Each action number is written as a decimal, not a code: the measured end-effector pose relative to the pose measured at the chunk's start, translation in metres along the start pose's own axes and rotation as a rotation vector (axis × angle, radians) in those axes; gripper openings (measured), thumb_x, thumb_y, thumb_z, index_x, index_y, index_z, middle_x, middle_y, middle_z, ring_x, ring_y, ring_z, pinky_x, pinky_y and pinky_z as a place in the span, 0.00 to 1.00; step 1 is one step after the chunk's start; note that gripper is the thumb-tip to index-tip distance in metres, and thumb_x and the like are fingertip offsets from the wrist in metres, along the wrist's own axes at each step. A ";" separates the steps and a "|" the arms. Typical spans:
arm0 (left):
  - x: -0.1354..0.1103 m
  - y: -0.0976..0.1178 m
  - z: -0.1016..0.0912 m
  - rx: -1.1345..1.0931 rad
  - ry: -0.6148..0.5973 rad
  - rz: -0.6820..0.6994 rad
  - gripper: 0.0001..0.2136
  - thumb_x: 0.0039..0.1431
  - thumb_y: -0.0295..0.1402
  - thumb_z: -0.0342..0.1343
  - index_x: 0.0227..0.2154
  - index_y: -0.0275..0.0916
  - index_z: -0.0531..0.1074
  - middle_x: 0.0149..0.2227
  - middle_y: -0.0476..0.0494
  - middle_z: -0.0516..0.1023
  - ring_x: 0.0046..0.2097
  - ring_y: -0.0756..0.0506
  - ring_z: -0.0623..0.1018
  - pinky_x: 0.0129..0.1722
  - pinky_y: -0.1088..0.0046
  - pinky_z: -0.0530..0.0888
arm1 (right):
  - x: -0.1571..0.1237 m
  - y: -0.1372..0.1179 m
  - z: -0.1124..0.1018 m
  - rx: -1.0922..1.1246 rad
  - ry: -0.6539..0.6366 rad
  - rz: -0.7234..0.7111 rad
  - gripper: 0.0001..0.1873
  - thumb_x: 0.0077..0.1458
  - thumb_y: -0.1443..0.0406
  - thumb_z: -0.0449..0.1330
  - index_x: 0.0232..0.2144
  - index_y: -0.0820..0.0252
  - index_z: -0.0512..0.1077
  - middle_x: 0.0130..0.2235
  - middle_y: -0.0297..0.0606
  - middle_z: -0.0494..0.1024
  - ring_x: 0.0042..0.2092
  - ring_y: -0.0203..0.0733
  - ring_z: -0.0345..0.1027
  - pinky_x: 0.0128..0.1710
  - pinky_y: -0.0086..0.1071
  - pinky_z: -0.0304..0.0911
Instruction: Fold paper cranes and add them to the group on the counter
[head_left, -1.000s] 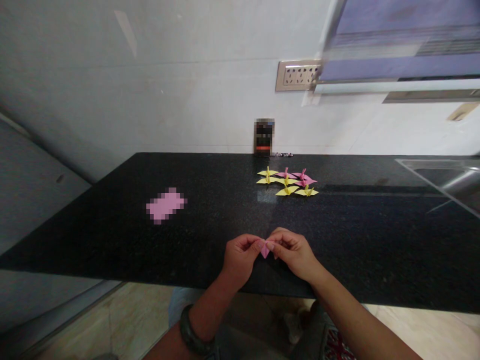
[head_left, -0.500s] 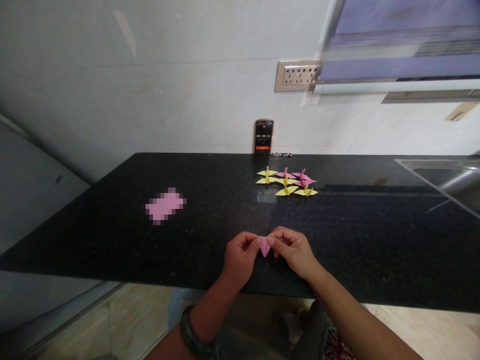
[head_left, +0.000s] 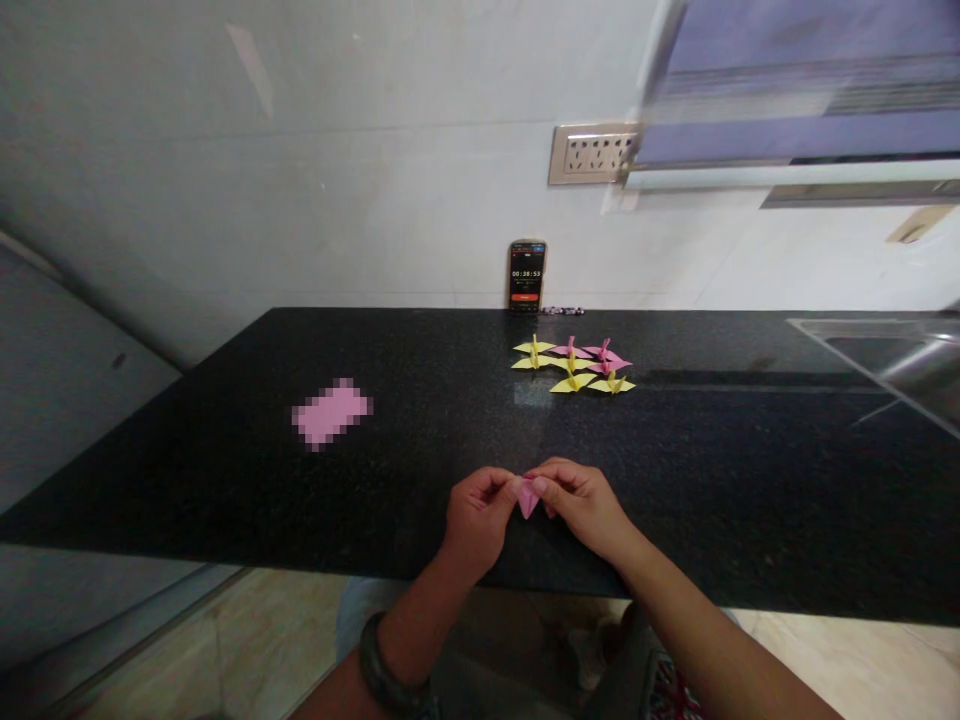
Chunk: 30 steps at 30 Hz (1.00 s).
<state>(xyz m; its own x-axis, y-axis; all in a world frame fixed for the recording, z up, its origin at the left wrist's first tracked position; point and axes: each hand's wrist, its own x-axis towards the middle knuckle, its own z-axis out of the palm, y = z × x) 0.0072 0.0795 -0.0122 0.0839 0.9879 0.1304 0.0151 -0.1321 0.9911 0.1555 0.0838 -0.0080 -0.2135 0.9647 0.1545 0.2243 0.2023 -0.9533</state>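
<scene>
A small folded piece of pink paper (head_left: 529, 500) is pinched between both hands near the front edge of the counter, its pointed end facing me. My left hand (head_left: 480, 515) grips its left side with thumb and fingers closed. On the other side my right hand (head_left: 581, 500) pinches it, the thumb lying on top. The fingers cover the paper's upper part. Beyond the hands stand several folded paper cranes, among them a yellow crane (head_left: 572, 383) and a pink crane (head_left: 604, 349).
A dark stone counter (head_left: 225, 480) runs along the white tiled wall. A phone (head_left: 526, 276) showing a timer leans on that wall beside a patterned pen-like item (head_left: 563, 311). Pink paper (head_left: 330, 413), blurred by pixels, lies at left. A metal sink (head_left: 907, 365) is at right.
Both hands keep hold of the pink paper, with only a slight shift of the fingers. The timer on the phone has advanced. The cranes have not moved.
</scene>
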 end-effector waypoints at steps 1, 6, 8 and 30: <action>0.000 0.000 0.000 -0.010 0.015 -0.010 0.07 0.50 0.33 0.53 0.22 0.35 0.70 0.22 0.49 0.70 0.26 0.51 0.69 0.28 0.76 0.67 | 0.000 0.001 0.000 0.002 0.017 0.001 0.11 0.50 0.60 0.55 0.23 0.62 0.70 0.22 0.33 0.67 0.22 0.31 0.58 0.21 0.25 0.56; 0.001 0.001 0.003 -0.036 0.022 -0.038 0.07 0.49 0.34 0.54 0.26 0.36 0.71 0.25 0.48 0.72 0.28 0.50 0.71 0.29 0.76 0.68 | 0.000 0.003 0.000 0.016 0.151 -0.001 0.13 0.49 0.59 0.55 0.20 0.61 0.68 0.18 0.31 0.64 0.21 0.31 0.57 0.20 0.25 0.55; 0.001 0.003 0.004 -0.058 -0.011 -0.063 0.08 0.48 0.35 0.55 0.28 0.36 0.72 0.27 0.46 0.74 0.30 0.49 0.72 0.31 0.74 0.69 | 0.000 0.001 -0.001 0.066 0.151 0.002 0.13 0.50 0.59 0.55 0.21 0.61 0.70 0.19 0.32 0.66 0.22 0.32 0.59 0.22 0.27 0.57; 0.001 -0.002 0.005 -0.060 -0.107 -0.077 0.08 0.51 0.35 0.53 0.28 0.35 0.71 0.27 0.46 0.74 0.30 0.49 0.73 0.32 0.73 0.70 | -0.003 -0.004 0.000 0.224 0.112 0.089 0.09 0.47 0.61 0.58 0.25 0.63 0.73 0.19 0.33 0.72 0.21 0.32 0.62 0.22 0.26 0.58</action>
<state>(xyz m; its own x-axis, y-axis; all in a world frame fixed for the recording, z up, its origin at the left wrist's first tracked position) 0.0122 0.0806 -0.0138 0.1910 0.9802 0.0531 -0.0333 -0.0476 0.9983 0.1555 0.0805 -0.0045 -0.0925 0.9923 0.0830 0.0185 0.0850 -0.9962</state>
